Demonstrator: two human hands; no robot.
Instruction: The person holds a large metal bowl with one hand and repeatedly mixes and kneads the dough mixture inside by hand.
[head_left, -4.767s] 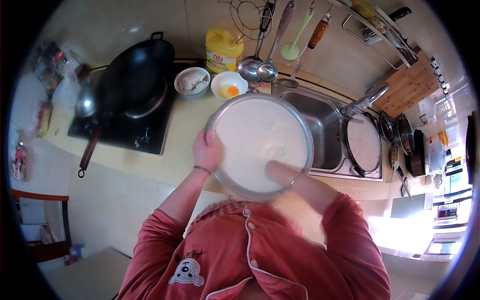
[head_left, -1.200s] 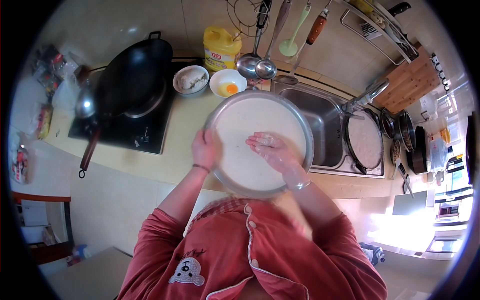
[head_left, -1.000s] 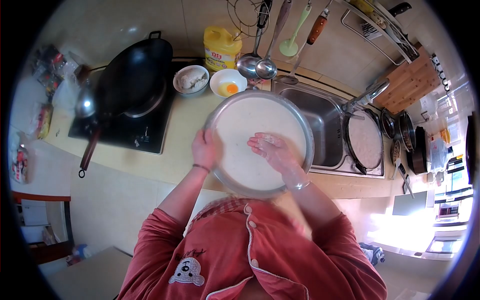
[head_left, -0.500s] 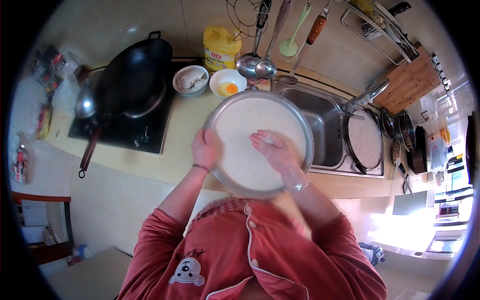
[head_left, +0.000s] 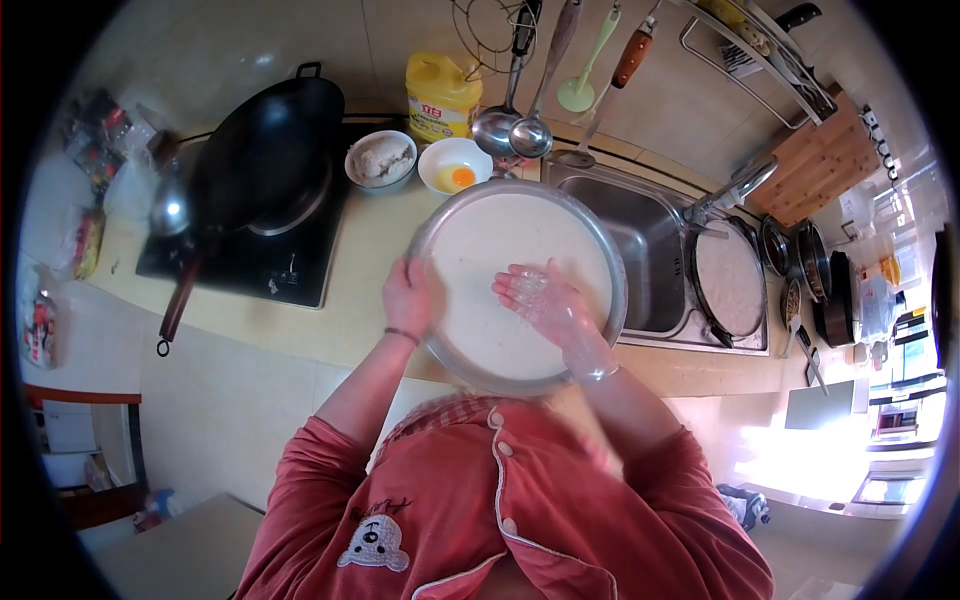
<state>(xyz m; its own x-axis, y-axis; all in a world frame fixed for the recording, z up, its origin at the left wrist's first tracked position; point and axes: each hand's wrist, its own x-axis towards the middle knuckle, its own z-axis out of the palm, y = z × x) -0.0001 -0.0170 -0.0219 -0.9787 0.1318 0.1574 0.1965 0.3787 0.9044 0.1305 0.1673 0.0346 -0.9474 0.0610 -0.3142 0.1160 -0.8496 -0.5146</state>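
A large round metal basin [head_left: 437, 345] holds milky white liquid [head_left: 500, 235] and stands at the counter's front edge. My left hand [head_left: 408, 297] grips the basin's left rim, with a dark band on the wrist. Above the liquid, my right hand [head_left: 545, 302] is palm up with its fingers stretched out, wet and whitish, holding nothing that I can make out. Behind the basin are a white bowl with a cracked egg [head_left: 457, 178] and a bowl of pale, lumpy stuff [head_left: 382, 160].
A black wok [head_left: 262, 150] rests on the cooktop [head_left: 300, 262] at the left. A yellow jug [head_left: 442, 100] stands by the wall under hanging ladles [head_left: 530, 137]. On the right are a sink [head_left: 645, 265], a round pan of white stuff [head_left: 727, 285] and a wooden board [head_left: 812, 165].
My right hand was dipped in the liquid several seconds ago and has risen out of it, palm up. In the last second its fingers have spread a little. My left hand stays on the rim.
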